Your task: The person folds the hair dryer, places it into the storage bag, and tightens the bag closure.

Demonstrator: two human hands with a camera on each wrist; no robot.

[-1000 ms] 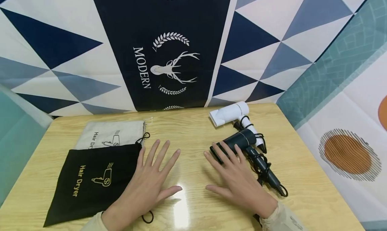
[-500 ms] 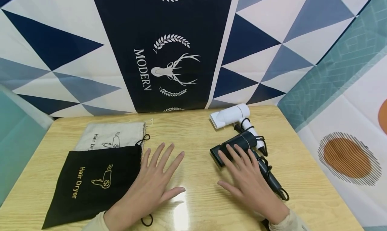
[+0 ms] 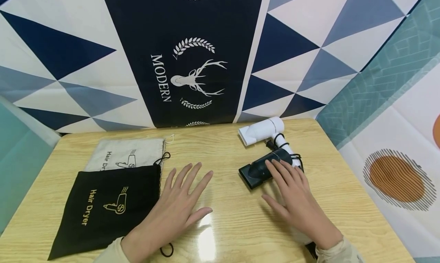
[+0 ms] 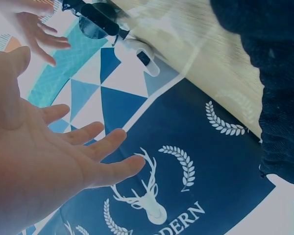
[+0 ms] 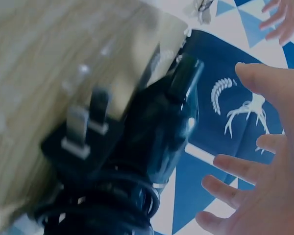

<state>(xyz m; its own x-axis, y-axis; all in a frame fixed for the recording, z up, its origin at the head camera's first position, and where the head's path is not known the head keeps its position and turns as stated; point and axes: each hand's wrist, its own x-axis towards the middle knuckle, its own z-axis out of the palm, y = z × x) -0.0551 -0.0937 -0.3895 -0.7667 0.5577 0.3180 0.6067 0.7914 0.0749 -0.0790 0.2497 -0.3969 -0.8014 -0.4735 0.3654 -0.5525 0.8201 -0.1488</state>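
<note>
Left hand [image 3: 173,205] and right hand [image 3: 297,198] are spread wide, the latter overlapping the black hair dryer [image 3: 259,170], centre right in the head view. Only the right wrist view shows a gap and, lower left, the dryer's plug [image 5: 85,159].

1. You face a wall [image 3: 288,45] of blue and white triangles, split by a dark "MODERN" panel [image 3: 196,24].
2. To your right, a teal-and-white wall [image 3: 385,123] carries a brown blotch [image 3: 397,179].
3. Your pale wood-grain table [image 3: 213,150] catches a bright glare [image 3: 206,242].

Behind the wooden table [image 3: 209,150] is a backdrop [image 3: 237,30] with a white deer [image 3: 182,80], a brown-spotted sheet [image 3: 395,179] at right
</note>
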